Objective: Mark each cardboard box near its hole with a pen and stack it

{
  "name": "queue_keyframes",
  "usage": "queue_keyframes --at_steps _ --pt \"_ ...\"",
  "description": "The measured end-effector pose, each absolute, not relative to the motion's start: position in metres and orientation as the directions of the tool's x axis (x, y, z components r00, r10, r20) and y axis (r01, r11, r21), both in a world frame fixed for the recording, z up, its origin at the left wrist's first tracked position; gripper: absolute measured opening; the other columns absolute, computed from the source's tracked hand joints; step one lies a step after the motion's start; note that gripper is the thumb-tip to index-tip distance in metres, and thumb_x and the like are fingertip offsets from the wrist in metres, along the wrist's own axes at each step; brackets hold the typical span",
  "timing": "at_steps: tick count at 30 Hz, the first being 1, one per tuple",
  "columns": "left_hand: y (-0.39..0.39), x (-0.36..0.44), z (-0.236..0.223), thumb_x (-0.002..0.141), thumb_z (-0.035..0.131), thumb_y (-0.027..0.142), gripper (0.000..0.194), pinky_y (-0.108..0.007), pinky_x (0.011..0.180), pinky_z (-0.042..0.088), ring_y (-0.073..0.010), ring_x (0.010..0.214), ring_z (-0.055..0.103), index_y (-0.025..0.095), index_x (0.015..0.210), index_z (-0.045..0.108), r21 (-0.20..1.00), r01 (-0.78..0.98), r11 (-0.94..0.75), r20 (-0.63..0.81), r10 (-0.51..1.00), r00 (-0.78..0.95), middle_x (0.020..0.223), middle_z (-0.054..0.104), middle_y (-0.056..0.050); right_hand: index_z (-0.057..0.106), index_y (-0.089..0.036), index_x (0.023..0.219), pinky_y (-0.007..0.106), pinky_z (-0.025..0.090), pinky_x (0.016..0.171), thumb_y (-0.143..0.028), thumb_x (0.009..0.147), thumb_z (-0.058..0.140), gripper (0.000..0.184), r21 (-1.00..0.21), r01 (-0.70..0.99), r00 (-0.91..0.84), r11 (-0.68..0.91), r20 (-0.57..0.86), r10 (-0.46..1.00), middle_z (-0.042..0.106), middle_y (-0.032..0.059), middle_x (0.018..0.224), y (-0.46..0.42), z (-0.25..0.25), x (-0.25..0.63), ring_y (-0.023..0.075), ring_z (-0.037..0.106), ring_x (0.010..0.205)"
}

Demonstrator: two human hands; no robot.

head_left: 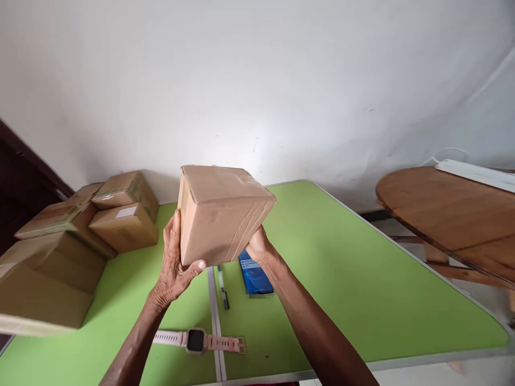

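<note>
A taped brown cardboard box (219, 212) is held up above the green table (341, 279), tilted with one corner pointing right. My left hand (174, 265) grips its left side and bottom edge, thumb under the front face. My right hand (257, 244) supports it from below on the right, mostly hidden behind the box. On the table beneath lie a blue flat packet (255, 276), a dark pen (223, 287) and a pink smartwatch (199, 340).
Several cardboard boxes (120, 212) are stacked at the table's left side, with a bigger one (44, 289) nearer me. A round wooden table (446, 209) stands to the right. A white wall runs behind.
</note>
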State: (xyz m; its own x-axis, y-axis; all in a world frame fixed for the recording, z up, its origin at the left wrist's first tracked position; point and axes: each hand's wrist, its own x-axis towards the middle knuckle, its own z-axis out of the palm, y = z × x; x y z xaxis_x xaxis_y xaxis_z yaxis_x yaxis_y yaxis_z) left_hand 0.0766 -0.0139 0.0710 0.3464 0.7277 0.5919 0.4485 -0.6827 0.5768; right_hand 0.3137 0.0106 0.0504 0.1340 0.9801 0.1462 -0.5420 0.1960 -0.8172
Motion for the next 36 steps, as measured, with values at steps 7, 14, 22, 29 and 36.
queue_keyframes --at_steps 7,14,22,29,36 --pt "-0.057 0.015 -0.013 0.077 0.072 0.095 0.118 -0.070 0.119 0.051 -0.0483 0.139 0.061 0.018 0.165 0.053 0.827 0.410 -0.385 0.477 0.866 -0.151 0.145 0.063 -0.025 0.072 -0.039 0.149 0.055 0.044 0.134 -0.096 0.095 0.053 0.081 -0.910 -0.409 -0.155 0.069 0.144 0.977 0.080 0.0039 0.148 -0.032 0.034 0.242 0.0316 0.054 0.162" --pt "-0.067 0.005 -0.058 0.071 0.064 0.103 0.105 -0.061 0.095 0.063 -0.0451 0.112 0.073 0.016 0.129 0.077 0.904 0.331 -0.271 0.364 0.893 -0.264 0.109 0.074 -0.019 0.041 -0.036 0.177 0.059 0.025 0.143 -0.091 0.084 0.077 0.113 -0.977 -0.016 -0.380 0.214 0.204 0.902 0.052 0.0100 0.177 -0.061 0.052 0.258 0.0375 0.023 0.177" --pt "-0.074 0.023 -0.021 0.090 0.047 0.100 0.109 -0.070 0.134 0.037 -0.0491 0.163 0.047 0.025 0.168 0.055 0.868 0.283 -0.409 0.444 0.893 -0.070 0.166 0.058 -0.022 0.078 -0.032 0.105 0.062 0.057 0.116 -0.077 0.069 0.094 0.060 -0.957 -0.290 -0.067 -0.010 0.010 0.998 0.083 0.0069 0.112 -0.049 0.003 0.259 0.0411 0.072 0.131" --pt "-0.072 0.036 0.011 0.109 0.060 0.067 0.087 -0.059 0.143 0.029 -0.0398 0.176 0.030 0.034 0.183 0.029 0.880 0.207 -0.428 0.430 0.902 0.036 0.190 0.030 -0.012 0.080 -0.035 0.105 0.061 0.067 0.102 -0.090 0.064 0.089 0.069 -0.828 -0.545 -0.011 -0.128 -0.146 0.989 0.089 0.0060 0.103 -0.044 -0.008 0.258 0.0412 0.082 0.119" --pt "-0.060 0.044 0.026 0.110 0.057 0.070 0.075 -0.054 0.125 0.054 -0.0388 0.154 0.062 0.025 0.169 0.055 0.914 0.163 -0.371 0.380 0.925 -0.024 0.167 0.063 -0.018 0.083 -0.033 0.110 0.054 0.070 0.099 -0.085 0.064 0.095 0.071 -0.813 -0.574 0.053 -0.094 -0.151 0.987 0.090 0.0045 0.107 -0.045 0.009 0.268 0.0389 0.082 0.124"
